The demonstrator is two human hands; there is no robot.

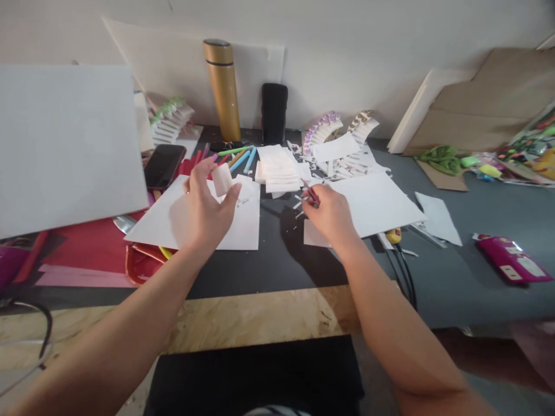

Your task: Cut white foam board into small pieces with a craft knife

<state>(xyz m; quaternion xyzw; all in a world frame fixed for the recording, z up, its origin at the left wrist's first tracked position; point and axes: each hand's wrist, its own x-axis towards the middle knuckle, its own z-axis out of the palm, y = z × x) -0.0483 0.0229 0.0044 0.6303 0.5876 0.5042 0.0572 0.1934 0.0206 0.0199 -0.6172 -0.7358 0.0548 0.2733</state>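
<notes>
My left hand (210, 205) pinches a small white paper piece (222, 179) between thumb and fingers, raised over a white sheet (247, 231). In my right hand (329, 211) is a slim dark-red pen-like tool (310, 192); its exact kind is hidden by the fingers. Between and beyond the hands lies a stack of small white paper pieces (281, 170). White paper scraps (347, 167) are heaped behind my right hand, partly under another white sheet (381, 199). A small white card (315, 234) lies below that hand.
A gold flask (223, 92) and a black upright object (274, 112) stand by the wall. Coloured markers (243, 159) and a phone (165, 166) lie at left, near a large white board (65, 144). A magenta pouch (514, 258) and black cables (403, 271) are at right.
</notes>
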